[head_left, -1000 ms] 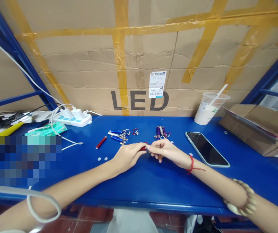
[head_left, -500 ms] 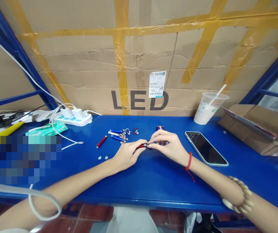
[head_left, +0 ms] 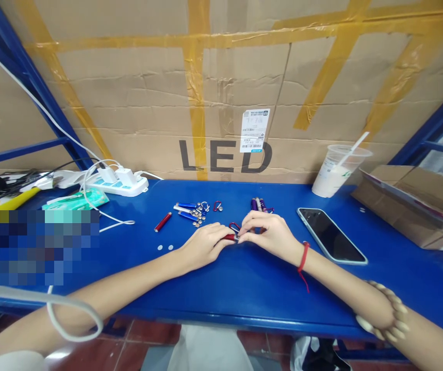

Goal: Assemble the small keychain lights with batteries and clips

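My left hand (head_left: 203, 246) is closed around a small red tube (head_left: 229, 237), part of which its fingers hide. At the tube's right end, the fingertips of my right hand (head_left: 265, 232) pinch its metal tip. A red carabiner (head_left: 234, 226) shows just above the tube, between the hands. Left of my left hand lie another red tube (head_left: 163, 222) and two small white discs (head_left: 165, 247). Behind it are blue and silver tubes (head_left: 187, 211) with several small round metal pieces and another red carabiner (head_left: 217, 206). Purple and silver tubes (head_left: 259, 204) lie behind my right hand.
A phone (head_left: 331, 235) lies right of my right hand on the blue table (head_left: 213, 293). Farther back stand a plastic cup with a straw (head_left: 333, 172) and an open cardboard box (head_left: 407, 206). A power strip (head_left: 128, 188), cables and a green packet (head_left: 74, 200) are on the left.
The view has shifted slightly. Both hands remain together at the red tube, and the red carabiner between them now shows more clearly, as do the purple and silver tubes.
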Motion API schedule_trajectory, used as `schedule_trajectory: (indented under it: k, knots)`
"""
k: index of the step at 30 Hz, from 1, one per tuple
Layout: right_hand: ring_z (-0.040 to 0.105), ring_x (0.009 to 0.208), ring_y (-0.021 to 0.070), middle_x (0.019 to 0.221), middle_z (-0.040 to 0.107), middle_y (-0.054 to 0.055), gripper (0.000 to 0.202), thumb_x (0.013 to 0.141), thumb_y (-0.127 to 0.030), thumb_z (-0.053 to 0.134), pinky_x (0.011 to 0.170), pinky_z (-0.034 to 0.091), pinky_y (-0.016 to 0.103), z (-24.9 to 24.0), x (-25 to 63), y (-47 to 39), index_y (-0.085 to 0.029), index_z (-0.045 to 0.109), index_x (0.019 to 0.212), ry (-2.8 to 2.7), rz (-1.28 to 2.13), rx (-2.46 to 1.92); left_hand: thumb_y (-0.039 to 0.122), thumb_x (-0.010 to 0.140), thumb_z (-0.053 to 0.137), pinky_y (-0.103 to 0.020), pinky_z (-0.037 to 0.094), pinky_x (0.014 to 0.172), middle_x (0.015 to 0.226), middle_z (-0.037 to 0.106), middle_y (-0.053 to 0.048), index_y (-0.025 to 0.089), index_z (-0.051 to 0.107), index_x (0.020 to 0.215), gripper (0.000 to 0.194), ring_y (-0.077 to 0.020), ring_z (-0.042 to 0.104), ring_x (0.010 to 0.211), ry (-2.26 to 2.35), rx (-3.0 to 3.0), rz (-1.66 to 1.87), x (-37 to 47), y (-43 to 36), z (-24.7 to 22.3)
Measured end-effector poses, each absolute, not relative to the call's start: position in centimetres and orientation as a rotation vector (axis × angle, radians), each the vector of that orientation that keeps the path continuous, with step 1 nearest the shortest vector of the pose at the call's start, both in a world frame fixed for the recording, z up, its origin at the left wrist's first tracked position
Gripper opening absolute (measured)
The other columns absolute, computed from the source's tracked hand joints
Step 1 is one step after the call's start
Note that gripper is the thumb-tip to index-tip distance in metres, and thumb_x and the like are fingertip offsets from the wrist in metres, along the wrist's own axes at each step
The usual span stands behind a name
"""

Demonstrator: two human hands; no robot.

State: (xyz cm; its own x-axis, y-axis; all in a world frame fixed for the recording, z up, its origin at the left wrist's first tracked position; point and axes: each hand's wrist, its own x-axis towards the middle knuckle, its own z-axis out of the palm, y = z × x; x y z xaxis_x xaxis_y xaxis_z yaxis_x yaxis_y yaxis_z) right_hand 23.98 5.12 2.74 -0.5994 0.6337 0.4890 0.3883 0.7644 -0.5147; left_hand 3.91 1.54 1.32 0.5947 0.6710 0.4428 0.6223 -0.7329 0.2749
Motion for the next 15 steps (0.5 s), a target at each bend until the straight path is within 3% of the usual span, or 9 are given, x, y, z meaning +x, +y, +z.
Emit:
schedule_trajectory:
  k: [15]
  knots:
    - [0.056,0.059,0.0115,0.07,0.063,0.003,0.02,0.076,-0.035,0.064,0.058,0.046,0.025,2.22,23.15,4.47,-0.018,0.067,0.064,-2.184,0.641,-0.774,0.027,0.093,0.031,-0.024,0.045,0.061,0.079,0.066,-0.004,0.017,0.057,0.093,0.027,-0.0145,0.061,0.069,1.189,2.884,0.773,3.72,1.15,0.68]
